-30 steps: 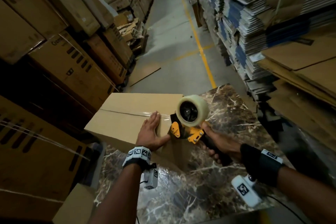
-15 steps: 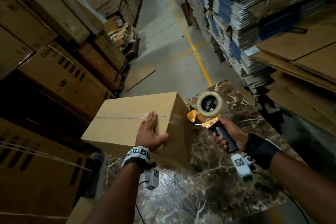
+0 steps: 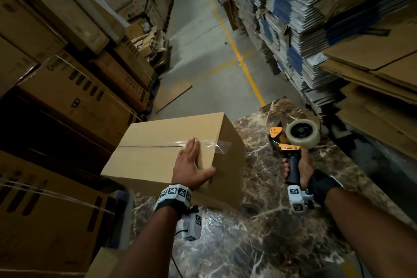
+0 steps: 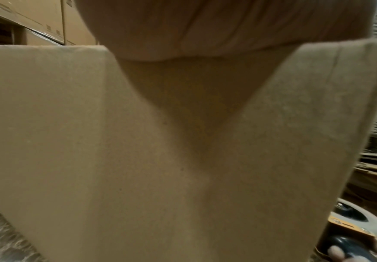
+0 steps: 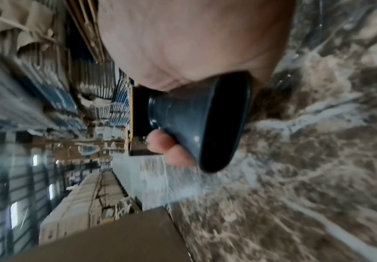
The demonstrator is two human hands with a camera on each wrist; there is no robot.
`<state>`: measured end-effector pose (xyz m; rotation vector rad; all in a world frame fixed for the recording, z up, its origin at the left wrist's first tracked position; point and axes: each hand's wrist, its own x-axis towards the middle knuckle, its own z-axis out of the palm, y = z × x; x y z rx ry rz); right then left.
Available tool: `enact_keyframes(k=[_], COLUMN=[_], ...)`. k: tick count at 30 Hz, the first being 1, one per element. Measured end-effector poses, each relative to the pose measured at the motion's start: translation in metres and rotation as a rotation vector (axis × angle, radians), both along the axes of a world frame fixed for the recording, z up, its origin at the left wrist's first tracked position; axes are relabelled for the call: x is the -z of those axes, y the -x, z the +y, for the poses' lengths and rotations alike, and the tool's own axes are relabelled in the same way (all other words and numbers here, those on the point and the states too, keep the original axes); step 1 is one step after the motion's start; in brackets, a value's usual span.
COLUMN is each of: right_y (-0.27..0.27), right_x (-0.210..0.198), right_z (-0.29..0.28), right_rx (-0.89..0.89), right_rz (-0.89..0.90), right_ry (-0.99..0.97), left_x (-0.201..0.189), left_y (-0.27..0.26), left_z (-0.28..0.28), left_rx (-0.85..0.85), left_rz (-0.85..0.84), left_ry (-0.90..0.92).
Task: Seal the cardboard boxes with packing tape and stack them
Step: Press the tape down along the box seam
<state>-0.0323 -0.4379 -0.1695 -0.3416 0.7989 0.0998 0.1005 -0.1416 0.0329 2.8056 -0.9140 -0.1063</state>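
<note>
A plain cardboard box (image 3: 158, 153) lies on the dark marble table (image 3: 270, 221), its top seam covered by clear tape that folds over the right edge. My left hand (image 3: 191, 165) rests flat on the box top near that edge, fingers straight, thumb over the near corner. In the left wrist view the box side (image 4: 138, 159) fills the frame below the palm. My right hand (image 3: 297, 169) grips the black handle of an orange tape dispenser (image 3: 291, 140), held above the table to the right of the box. Its handle (image 5: 196, 120) shows in the right wrist view.
Stacked printed cartons (image 3: 67, 101) wall in the left side. Piles of flattened cardboard (image 3: 338, 40) rise on the right. A concrete aisle with a yellow line (image 3: 237, 52) runs ahead, with a loose cardboard sheet (image 3: 171, 97) on the floor.
The right hand pulled the tape dispenser off the box's right end and away to the right. The tape end now lies stuck over the edge. The left hand stayed on the box.
</note>
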Motion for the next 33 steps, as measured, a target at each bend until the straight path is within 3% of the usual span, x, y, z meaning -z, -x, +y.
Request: enact_keyframes(k=[6,10,13,17,20,23,28,30,33], right_y=[-0.008,0.001,-0.001,-0.024,-0.040,-0.053,-0.053,-0.049,-0.036], right_x=[0.002,-0.023,-0.061,-0.093,-0.121,-0.143,-0.157,-0.154,-0.149], right_z=[0.016,0.018,0.026,0.040,0.064,0.092,0.137,0.151,0.163], right_rx=[0.142,0.095,0.316,0.339,0.361,0.199,-0.190,-0.278,-0.264], right_rz=[0.162,0.546,0.653,0.344,0.032,-0.352,-0.823,-0.875,-0.879], right_ry=[0.253,0.799,1.097,1.360,1.745,2.027,2.167,2.172,2.193], left_x=[-0.001,-0.004,-0.007,-0.011,-0.012,-0.017,-0.020,-0.020,-0.014], left_y=[0.002,0.004,0.009,0.017,0.027,0.040,0.061,0.071,0.087], left_z=[0.001,0.000,0.007,0.031,0.054,0.075,0.101,0.109,0.122], left_rx=[0.010,0.004,0.032,0.126,0.187,0.219,0.215,0.185,0.134], left_rz=[0.006,0.029,0.073,0.116,0.138,0.178,0.198,0.193,0.153], left_ry=[-0.026,-0.022,-0.031,-0.048,-0.053,-0.064,-0.077,-0.071,-0.025])
